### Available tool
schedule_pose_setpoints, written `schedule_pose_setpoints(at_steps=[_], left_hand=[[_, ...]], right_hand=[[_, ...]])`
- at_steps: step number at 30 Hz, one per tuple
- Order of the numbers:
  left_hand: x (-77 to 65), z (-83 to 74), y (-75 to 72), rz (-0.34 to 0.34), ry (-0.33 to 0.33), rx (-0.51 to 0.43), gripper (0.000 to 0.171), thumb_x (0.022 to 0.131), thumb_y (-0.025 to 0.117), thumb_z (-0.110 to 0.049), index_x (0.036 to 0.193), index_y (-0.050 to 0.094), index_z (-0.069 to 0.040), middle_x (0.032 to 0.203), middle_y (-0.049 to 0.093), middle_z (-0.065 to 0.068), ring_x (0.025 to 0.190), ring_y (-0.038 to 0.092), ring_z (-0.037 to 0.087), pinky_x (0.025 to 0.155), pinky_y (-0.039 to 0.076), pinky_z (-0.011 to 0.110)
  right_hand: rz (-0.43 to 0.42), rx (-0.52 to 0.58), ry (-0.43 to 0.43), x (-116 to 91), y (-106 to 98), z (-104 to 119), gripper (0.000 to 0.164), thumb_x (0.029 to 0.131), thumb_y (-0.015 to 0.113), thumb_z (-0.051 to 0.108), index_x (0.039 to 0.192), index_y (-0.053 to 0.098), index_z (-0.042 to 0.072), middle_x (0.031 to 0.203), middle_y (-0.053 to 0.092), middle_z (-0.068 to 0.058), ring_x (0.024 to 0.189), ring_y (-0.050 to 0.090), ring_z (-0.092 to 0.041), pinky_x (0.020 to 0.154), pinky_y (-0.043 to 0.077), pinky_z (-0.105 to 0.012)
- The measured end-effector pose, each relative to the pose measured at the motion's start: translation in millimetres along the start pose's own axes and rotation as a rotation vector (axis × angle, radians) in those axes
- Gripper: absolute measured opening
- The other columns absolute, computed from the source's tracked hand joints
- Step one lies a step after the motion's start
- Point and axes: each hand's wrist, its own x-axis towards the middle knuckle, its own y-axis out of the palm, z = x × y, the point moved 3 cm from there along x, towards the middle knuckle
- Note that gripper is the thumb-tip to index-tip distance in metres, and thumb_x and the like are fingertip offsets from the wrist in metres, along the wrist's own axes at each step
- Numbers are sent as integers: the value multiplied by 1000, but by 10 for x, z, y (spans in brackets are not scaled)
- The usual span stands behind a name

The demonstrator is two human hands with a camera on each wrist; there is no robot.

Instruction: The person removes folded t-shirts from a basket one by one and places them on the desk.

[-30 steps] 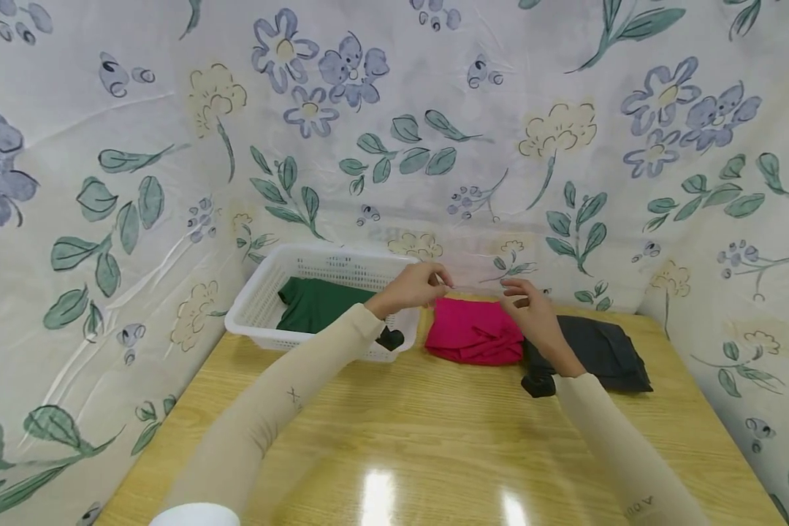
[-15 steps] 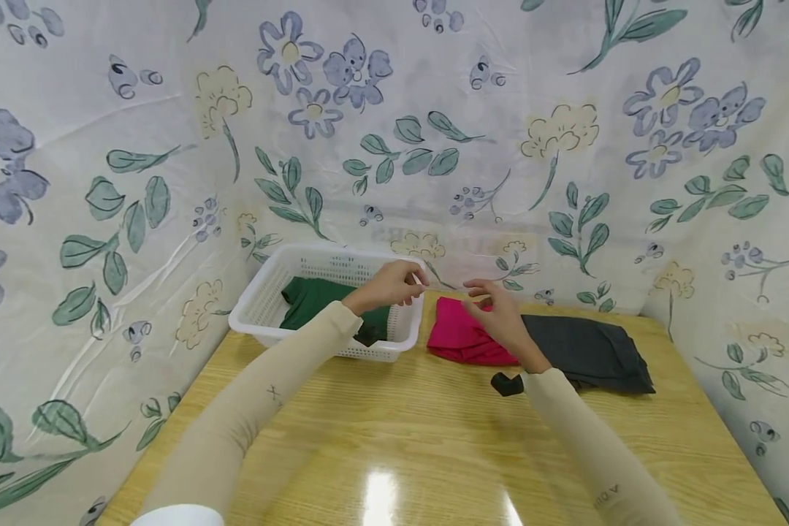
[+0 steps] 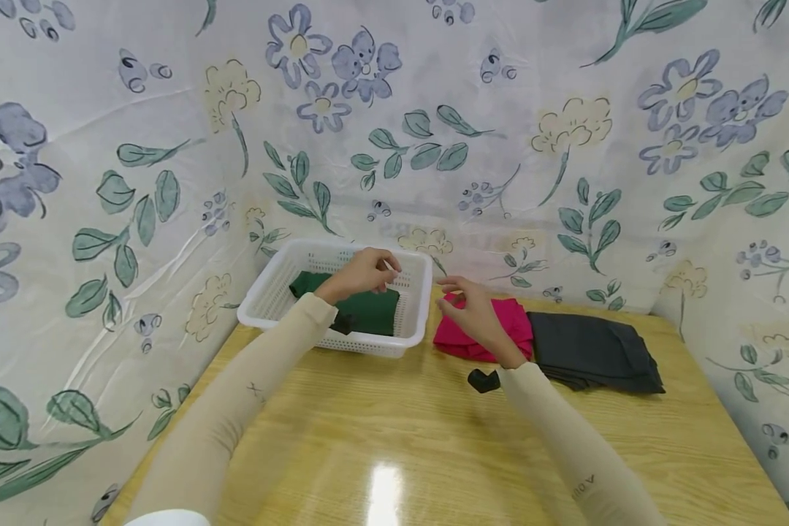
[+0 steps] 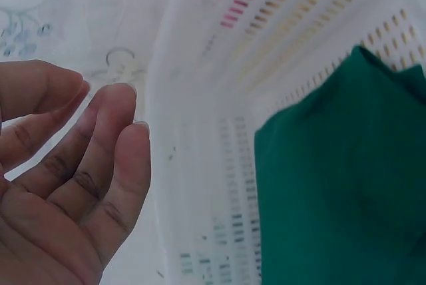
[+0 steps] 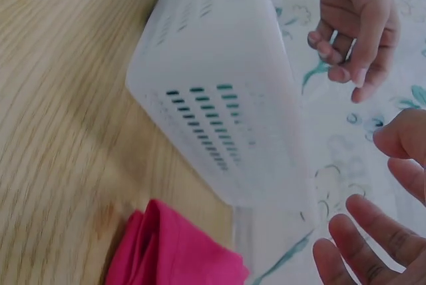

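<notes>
Above the white plastic basket point(image 3: 417, 321) hovers my left hand point(image 3: 363, 274), its fingers loosely bent around nothing. Inside the basket lies a folded green cloth point(image 3: 376, 313), which the left wrist view shows as a green fabric point(image 4: 339, 185) apart from the fingers. My right hand point(image 3: 473, 314) is raised in front of the folded pink cloth point(image 3: 516, 325), partly covering it in the head view. Its fingers are spread and relaxed with nothing between them. In the right wrist view, both the pink cloth point(image 5: 176, 252) and the basket's end wall point(image 5: 219, 118) stand clear of the fingers.
A folded dark grey garment point(image 3: 592, 351) lies on the wooden table point(image 3: 434, 438), right beside the pink cloth. Floral-patterned sheeting point(image 3: 486, 146) hangs behind the table and along both sides. Black wrist-worn pieces point(image 3: 483, 380) show under the sleeves.
Both hands have moved left, the left from beside the pink cloth to over the basket, the right from the dark garment's edge to before the pink cloth. The cloths stay put.
</notes>
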Motion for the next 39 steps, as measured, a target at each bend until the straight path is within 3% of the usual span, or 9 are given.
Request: schedule_pose_setpoints(at_steps=[7, 16, 21, 30, 39], left_hand=[[-111, 212, -249, -40, -61, -5, 21, 106, 55, -12, 121, 65, -2, 102, 65, 21, 92, 65, 46, 79, 57, 51], [-202, 529, -494, -64, -136, 48, 23, 107, 54, -13, 122, 64, 1, 113, 66, 26, 84, 67, 33, 85, 55, 58], [-251, 586, -595, -78, -182, 83, 28, 107, 53, -14, 126, 63, 4, 122, 65, 30, 87, 68, 33, 86, 56, 55], [-285, 736, -731, -109, -238, 117, 31, 107, 54, -12, 128, 61, 9, 124, 63, 26, 82, 67, 25, 71, 58, 36], [-371, 872, -800, -70, -311, 132, 33, 107, 52, -11, 130, 59, 11, 119, 60, 27, 89, 62, 31, 79, 57, 45]], right_hand=[[25, -15, -14, 98, 219, 143, 39, 98, 70, 16, 135, 63, 9, 129, 65, -17, 100, 66, -30, 85, 58, -45], [71, -12, -22, 210, 475, 274, 39, 98, 69, 18, 136, 63, 10, 128, 64, -13, 105, 65, -29, 90, 56, -45], [123, 0, -19, 248, 596, 340, 42, 99, 70, 18, 139, 61, 8, 129, 63, -13, 105, 64, -28, 93, 55, -44], [213, -56, -7, 355, 828, 465, 40, 98, 73, 17, 135, 63, 9, 126, 61, -16, 99, 65, -28, 88, 56, -40], [307, -121, 43, 448, 1030, 493, 45, 98, 73, 20, 139, 59, 7, 134, 60, -20, 105, 63, -30, 90, 54, -42]])
